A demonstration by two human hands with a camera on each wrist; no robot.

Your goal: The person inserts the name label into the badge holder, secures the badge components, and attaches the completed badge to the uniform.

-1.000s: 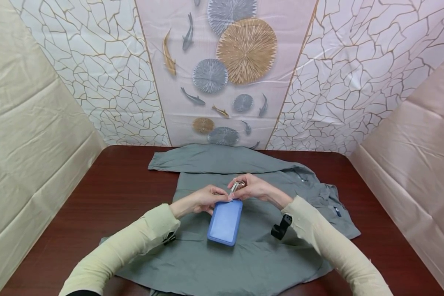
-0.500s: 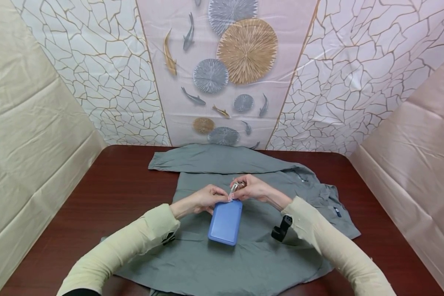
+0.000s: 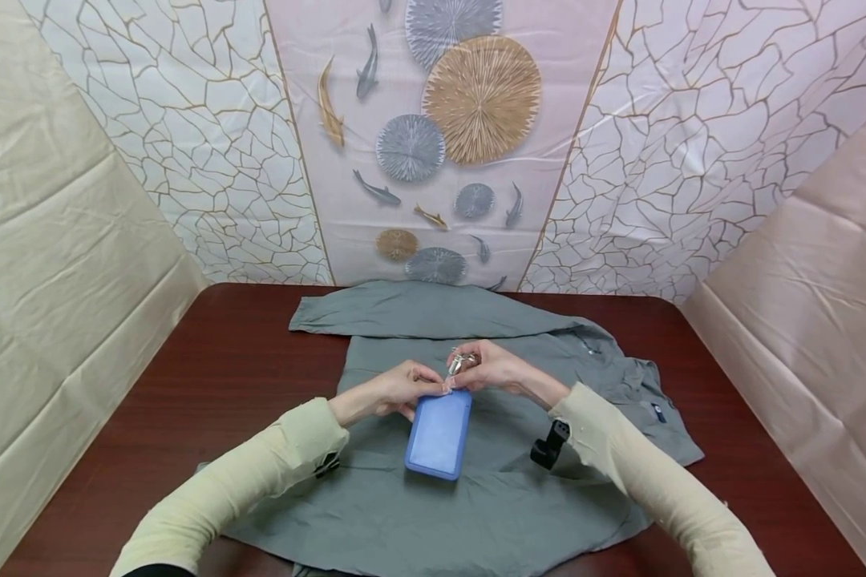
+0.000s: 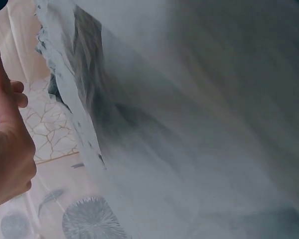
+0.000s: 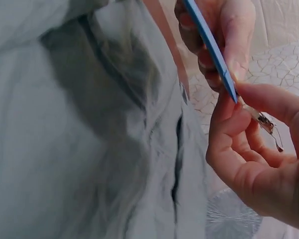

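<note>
A flat blue badge holder (image 3: 438, 435) hangs tilted over the grey long-sleeved garment (image 3: 476, 521). My left hand (image 3: 400, 387) pinches its top edge, thumb on the near side. At the same edge, my right hand (image 3: 498, 367) pinches a small clear strap that carries a silver metal clip (image 3: 465, 363). In the right wrist view the badge holder (image 5: 212, 50) appears edge-on, and the clip (image 5: 266, 123) sticks out past the right thumb and fingers. Only part of my left hand (image 4: 10, 149) shows in the left wrist view.
The garment lies spread on a dark red-brown table (image 3: 260, 369), one sleeve (image 3: 418, 312) stretched along the far edge. Beige cloth walls (image 3: 65, 280) stand at both sides, with a patterned cloth (image 3: 433, 144) behind. Black wrist cameras (image 3: 551, 443) hang from the sleeves.
Both hands stay nearly in place. The badge holder tilts slightly back and forth, and the metal clip shifts a little between the right fingers.
</note>
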